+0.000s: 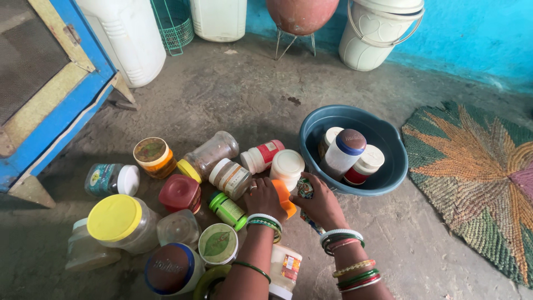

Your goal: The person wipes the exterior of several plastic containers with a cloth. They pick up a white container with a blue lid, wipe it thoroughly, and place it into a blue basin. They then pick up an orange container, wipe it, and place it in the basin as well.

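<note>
My left hand (263,197) and my right hand (320,203) meet low on the concrete floor, both closed around a small container with an orange lid (283,198) and a patterned label. Bangles ring both wrists. Around them lie several jars: a white-lidded tub (287,166), a green-capped bottle (227,210), a red-lidded jar (180,192), a brown spice jar (230,178) and a red-labelled jar (262,156).
A blue-grey basin (390,169) on the right holds three jars, one with a blue-rimmed cap (343,152). A woven mat (477,178) lies far right. Yellow-lidded jar (119,222) at left. White cans, a bucket (377,33) and a blue wooden frame (61,105) line the back.
</note>
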